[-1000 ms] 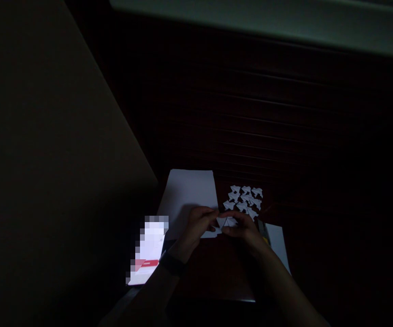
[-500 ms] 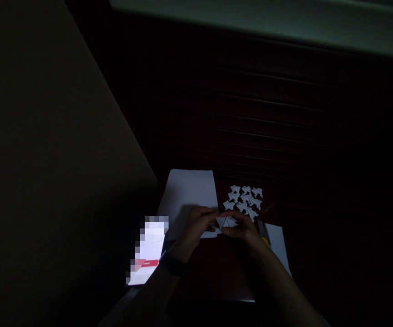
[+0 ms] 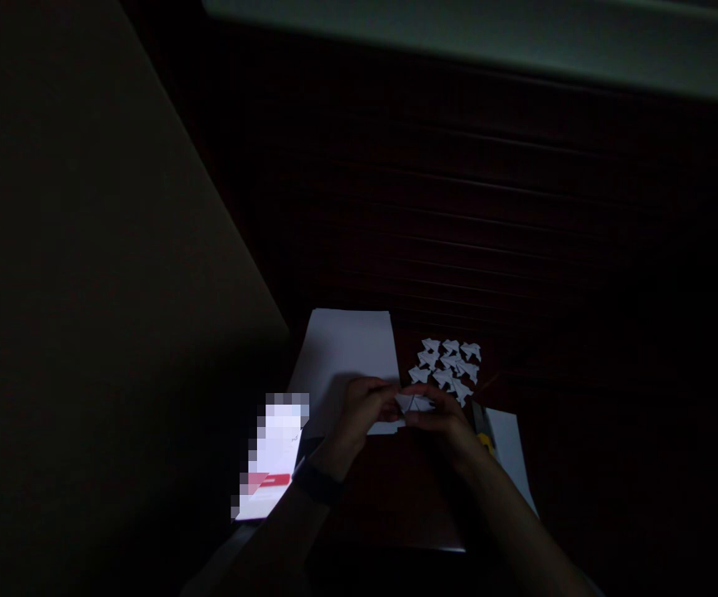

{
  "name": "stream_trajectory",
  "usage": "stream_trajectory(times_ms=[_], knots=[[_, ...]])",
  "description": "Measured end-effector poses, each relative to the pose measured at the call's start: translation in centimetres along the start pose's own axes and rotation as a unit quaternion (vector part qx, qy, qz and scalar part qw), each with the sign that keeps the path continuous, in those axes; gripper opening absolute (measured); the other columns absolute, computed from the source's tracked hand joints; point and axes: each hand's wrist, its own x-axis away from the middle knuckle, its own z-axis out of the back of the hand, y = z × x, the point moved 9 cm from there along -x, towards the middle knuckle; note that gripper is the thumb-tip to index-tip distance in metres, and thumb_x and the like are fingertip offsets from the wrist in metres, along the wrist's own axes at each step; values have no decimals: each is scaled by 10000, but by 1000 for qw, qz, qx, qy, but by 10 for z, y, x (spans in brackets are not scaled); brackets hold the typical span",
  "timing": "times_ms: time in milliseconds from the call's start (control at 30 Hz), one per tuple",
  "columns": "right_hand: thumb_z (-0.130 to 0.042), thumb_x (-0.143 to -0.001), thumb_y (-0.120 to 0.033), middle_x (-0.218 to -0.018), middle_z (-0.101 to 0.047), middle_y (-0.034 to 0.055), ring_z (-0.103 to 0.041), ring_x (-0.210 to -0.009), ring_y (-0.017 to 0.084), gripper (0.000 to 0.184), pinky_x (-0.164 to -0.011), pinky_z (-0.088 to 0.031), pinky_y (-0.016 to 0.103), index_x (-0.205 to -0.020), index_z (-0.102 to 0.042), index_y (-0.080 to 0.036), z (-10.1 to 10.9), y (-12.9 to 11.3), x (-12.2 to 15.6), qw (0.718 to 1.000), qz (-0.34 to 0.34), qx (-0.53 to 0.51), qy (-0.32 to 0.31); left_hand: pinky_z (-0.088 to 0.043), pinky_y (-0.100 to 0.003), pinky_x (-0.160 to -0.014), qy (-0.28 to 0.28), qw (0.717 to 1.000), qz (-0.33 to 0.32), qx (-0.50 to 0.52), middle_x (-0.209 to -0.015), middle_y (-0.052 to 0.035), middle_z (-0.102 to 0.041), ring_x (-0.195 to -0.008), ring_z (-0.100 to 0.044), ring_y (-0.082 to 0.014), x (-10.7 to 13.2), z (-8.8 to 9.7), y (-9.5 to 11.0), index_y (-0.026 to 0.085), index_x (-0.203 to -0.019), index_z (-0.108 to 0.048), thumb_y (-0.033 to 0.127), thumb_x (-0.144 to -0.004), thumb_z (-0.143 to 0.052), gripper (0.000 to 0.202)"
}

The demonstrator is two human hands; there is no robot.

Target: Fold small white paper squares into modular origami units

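In dim light, my left hand and my right hand meet over a dark table. Both pinch a small folded white paper piece between their fingertips. A small white paper scrap lies under my left hand's fingers. Just beyond my right hand lies a cluster of several small folded white paper shapes. A dark band sits on my left wrist.
A white paper sheet lies flat behind my left hand. A lit phone screen glows at the left. Another white sheet with a yellow-handled tool on it lies at the right. A dark slatted wall rises behind.
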Motion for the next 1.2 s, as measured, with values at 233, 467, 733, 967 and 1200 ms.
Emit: stream_trajectory(times_ms=[233, 467, 733, 967, 1200], knots=[[-697, -655, -247, -882, -651, 38, -577, -776, 194, 298, -678, -429, 304, -946, -650, -201, 9, 14, -7, 999, 7, -29, 33, -506, -265, -522, -29, 1000, 1, 8, -617, -45, -640, -554, -617, -153, 1, -5, -2, 112, -717, -623, 234, -668, -659, 136], [-730, -644, -301, -856, -667, 35, -588, -745, 191, 239, -682, -431, 313, -855, -680, -198, 22, 22, -11, 996, 11, -28, 89, -506, -255, -516, -40, 999, 7, 15, -600, -43, -626, -542, -605, -140, 0, -7, -5, 109, -711, -628, 279, -686, -662, 175], [-720, -652, -333, -897, -673, 30, -587, -889, 221, 175, -836, -418, 362, -805, -711, -247, 13, -8, -8, 988, 103, 104, 54, -504, -246, -529, -76, 996, -45, -26, -689, -56, -649, -611, -618, -151, 2, -12, 6, 121, -761, -640, 367, -706, -642, 252], [-706, -678, -286, -1045, -599, 29, -543, -982, 216, 226, -864, -402, 356, -903, -711, -297, 9, -16, -7, 968, 135, 211, -19, -440, -187, -432, -121, 985, -78, -93, -653, -46, -632, -525, -570, -114, 2, -19, 11, 121, -739, -658, 383, -726, -616, 266], [-699, -692, -302, -1058, -594, 34, -533, -985, 225, 197, -862, -408, 382, -888, -716, -302, 5, -17, -5, 964, 133, 224, -59, -439, -197, -451, -143, 981, -75, -106, -624, -45, -639, -494, -569, -108, 6, -24, 14, 121, -721, -674, 386, -733, -612, 273]])
